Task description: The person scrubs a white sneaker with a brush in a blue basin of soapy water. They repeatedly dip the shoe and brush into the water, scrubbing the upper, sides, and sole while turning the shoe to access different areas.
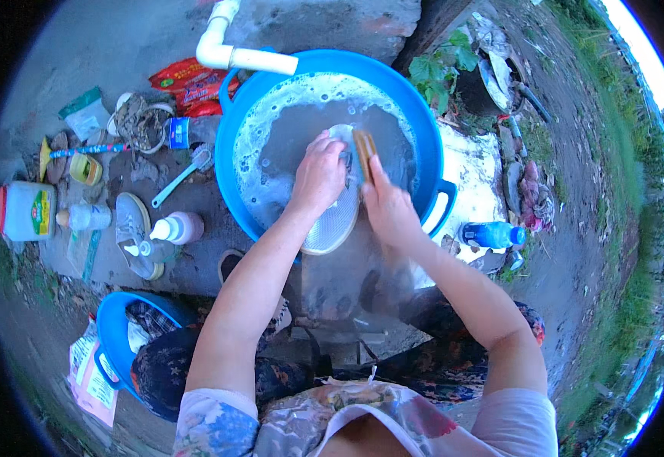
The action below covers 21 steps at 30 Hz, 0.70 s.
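A pale sports shoe (334,221) lies sole up across the near rim of a big blue basin (423,129) of grey, soapy water. My left hand (318,174) grips the shoe near its far end, over the water. My right hand (387,206) holds a wooden scrubbing brush (364,151) against the shoe's upper end. Both forearms reach in from below, over my knees in flowered trousers.
A white pipe (229,52) hangs over the basin's far rim. To the left on the concrete lie another shoe (132,234), a pump bottle (178,227), a toothbrush (183,174), jugs and packets. A smaller blue tub (119,335) holds cloth. A blue bottle (492,234) lies right.
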Tool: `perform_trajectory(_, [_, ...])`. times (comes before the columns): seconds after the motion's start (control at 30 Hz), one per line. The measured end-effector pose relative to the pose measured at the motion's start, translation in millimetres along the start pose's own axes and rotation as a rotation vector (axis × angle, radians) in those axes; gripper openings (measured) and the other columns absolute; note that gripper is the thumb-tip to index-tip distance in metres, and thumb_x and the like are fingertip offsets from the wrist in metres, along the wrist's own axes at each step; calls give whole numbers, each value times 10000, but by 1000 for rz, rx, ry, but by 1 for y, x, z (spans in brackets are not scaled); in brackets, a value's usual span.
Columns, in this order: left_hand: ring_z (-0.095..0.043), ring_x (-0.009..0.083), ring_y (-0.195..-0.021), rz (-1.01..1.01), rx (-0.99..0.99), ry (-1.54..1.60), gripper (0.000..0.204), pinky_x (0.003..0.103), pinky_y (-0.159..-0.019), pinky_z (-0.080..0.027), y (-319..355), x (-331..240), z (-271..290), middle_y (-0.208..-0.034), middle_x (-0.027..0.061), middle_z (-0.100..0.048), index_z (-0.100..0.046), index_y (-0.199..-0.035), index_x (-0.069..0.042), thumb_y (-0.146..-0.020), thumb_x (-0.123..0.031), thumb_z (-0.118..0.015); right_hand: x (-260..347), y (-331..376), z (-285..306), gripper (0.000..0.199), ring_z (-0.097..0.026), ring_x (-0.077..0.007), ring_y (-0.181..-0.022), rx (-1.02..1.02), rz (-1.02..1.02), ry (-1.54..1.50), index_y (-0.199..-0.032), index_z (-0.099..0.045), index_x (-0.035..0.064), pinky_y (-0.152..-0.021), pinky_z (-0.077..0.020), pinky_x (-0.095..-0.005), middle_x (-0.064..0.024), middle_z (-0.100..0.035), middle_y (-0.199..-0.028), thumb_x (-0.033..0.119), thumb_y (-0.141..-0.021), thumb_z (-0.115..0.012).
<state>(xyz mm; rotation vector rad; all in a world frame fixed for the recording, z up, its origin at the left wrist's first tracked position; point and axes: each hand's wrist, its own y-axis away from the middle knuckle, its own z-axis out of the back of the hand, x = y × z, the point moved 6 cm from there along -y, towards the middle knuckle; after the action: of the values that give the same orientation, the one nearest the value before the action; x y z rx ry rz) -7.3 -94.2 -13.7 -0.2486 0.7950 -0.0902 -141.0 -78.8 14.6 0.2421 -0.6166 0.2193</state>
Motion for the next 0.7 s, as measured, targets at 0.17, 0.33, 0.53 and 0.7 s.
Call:
perform_trajectory(0.17, [-484, 315, -1169, -126, -15, -39, 235, 400, -995, -386, -9, -19, -8, -1096, 126, -592, -627, -1005, -33, -772, -57, -596, -25, -90, 8, 564, -599, -470, -868, -34, -41, 208, -1376, -297, 13, -826, -452, -528, -305, -615, -905, 290, -903, -428])
perform_trajectory(0.33, [-497, 297, -1085, -18, -55, -163, 254, 408, -894, -431, 9, -10, 14, -1063, 90, -587, -630, -1022, -51, -772, -90, -609, 7, -22, 2, 518, -608, -459, -848, 123, -30, 258, -1358, -354, 58, -812, -471, -514, -290, -625, -888, 292, -903, -432])
perform_trajectory(0.53, [-414, 289, -1218, -53, 130, -184, 309, 424, -911, -433, 8, -28, 5, -1228, 96, -519, -602, -1102, -42, -834, -194, -567, 3, -91, 15, 500, -608, -465, -831, 66, 53, 403, -1354, -363, 93, -780, -471, -543, -290, -623, -896, 290, -901, -437])
perform_trajectory(0.7, [-363, 301, -1286, -35, 82, -186, 296, 425, -914, -437, 30, -9, 16, -1239, 142, -504, -604, -1060, 9, -838, -172, -529, 39, -45, 6, 504, -608, -460, -860, 309, 142, 496, -1365, -357, 127, -796, -471, -537, -280, -626, -911, 303, -899, -429])
